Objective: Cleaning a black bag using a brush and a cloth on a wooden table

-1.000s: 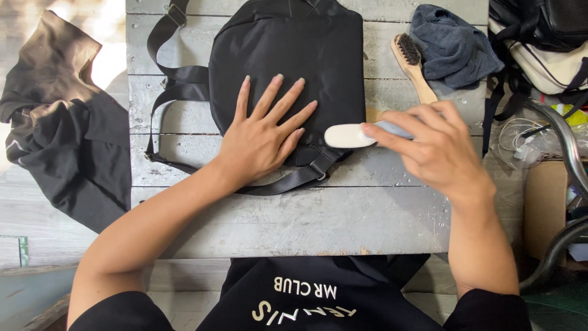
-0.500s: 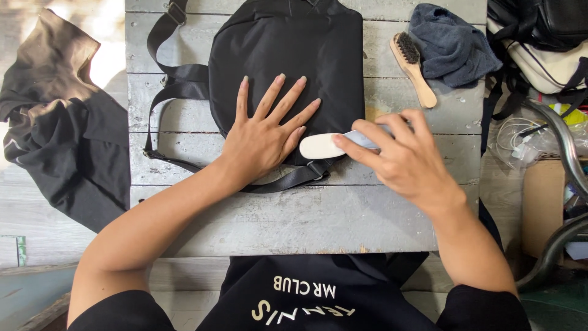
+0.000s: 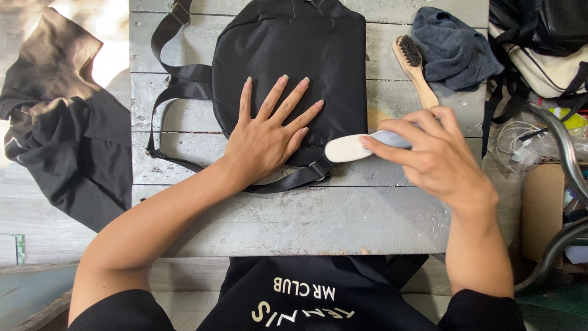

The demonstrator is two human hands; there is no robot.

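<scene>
Grey plank table (image 3: pixel 294 214): our left hand (image 3: pixel 266 138) splayed flat on soft, limp black bag (image 3: pixel 294 55); right hand (image 3: pixel 438 153) clamped around light rigid white brush (image 3: pixel 346 148) by its handle end

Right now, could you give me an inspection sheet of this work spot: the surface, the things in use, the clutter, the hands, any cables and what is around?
Surface: grey wooden plank table, worn, with small wet-looking spots.
Things in use: black bag lying flat, its straps trailing left; white brush at the bag's lower right corner.
Clutter: wooden-handled brush and dark grey cloth at the table's far right.
Hands: left hand spread flat on the bag; right hand gripping the white brush.
Cables: thin white cords off the right edge.
Surroundings: black garment on the floor left; piled bags at right.
</scene>
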